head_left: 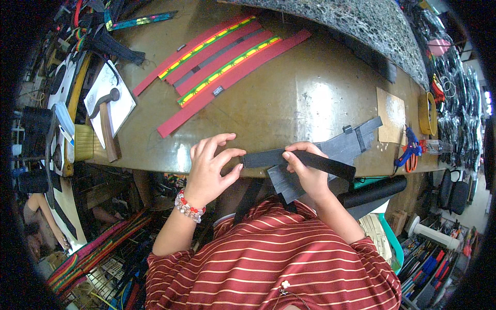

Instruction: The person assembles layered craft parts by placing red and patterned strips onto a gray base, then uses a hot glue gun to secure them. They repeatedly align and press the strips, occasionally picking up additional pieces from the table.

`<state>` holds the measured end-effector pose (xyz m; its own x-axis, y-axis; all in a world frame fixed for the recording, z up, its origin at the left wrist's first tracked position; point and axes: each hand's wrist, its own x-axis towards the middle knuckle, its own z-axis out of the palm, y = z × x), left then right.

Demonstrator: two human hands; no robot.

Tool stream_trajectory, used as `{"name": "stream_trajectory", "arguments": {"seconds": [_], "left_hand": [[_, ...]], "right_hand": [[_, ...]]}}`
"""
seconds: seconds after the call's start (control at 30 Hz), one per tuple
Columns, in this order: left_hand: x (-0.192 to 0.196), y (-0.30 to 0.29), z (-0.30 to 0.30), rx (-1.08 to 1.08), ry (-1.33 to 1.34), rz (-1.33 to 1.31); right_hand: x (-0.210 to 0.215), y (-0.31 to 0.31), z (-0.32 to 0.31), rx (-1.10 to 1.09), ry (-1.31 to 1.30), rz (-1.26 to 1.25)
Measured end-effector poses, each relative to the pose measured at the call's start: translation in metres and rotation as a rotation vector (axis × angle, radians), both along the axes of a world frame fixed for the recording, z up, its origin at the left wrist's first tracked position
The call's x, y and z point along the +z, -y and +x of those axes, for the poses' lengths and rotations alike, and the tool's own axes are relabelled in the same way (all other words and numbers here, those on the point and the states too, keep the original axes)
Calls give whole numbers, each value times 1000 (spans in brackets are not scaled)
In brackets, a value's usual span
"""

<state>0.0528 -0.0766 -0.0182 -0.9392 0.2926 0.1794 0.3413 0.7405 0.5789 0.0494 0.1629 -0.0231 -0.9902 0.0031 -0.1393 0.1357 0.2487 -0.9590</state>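
My right hand (311, 173) pinches a black strap (266, 157) between thumb and fingers. The strap's longer end runs left from the pinch, and its other end hangs over to the right. At the left end my left hand (209, 166) has its fingers spread, thumb and index tips apart at the strap's corners; whether they touch it cannot be made out. Under and behind my right hand lies a bundle of flat dark grey strips (338, 147), angled across the table's near edge. Beyond my hands, dark red strips (227, 93) with patterned yellow-green bands (227, 72) lie side by side.
A hammer (106, 121) rests on a white board (116, 85) at the left. To the right are a brown card (391, 116), blue-handled cutters (408, 147), orange-handled scissors (412, 164) and a tape roll (428, 114). A grey speckled slab (356, 33) covers the far side.
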Motion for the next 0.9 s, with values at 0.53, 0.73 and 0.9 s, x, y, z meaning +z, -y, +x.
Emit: {"name": "stream_trajectory", "arguments": {"seconds": [0.53,0.73,0.9], "left_hand": [[1,-2,0,22,11,17],[0,-1,-1,28,26,34],[-2,-8,-2,124,44,82]], "right_hand": [[1,7,-1,19,-58,174],[-3,6,-1,73,-185,249],[-5,6,-1,62,-197,231]]}}
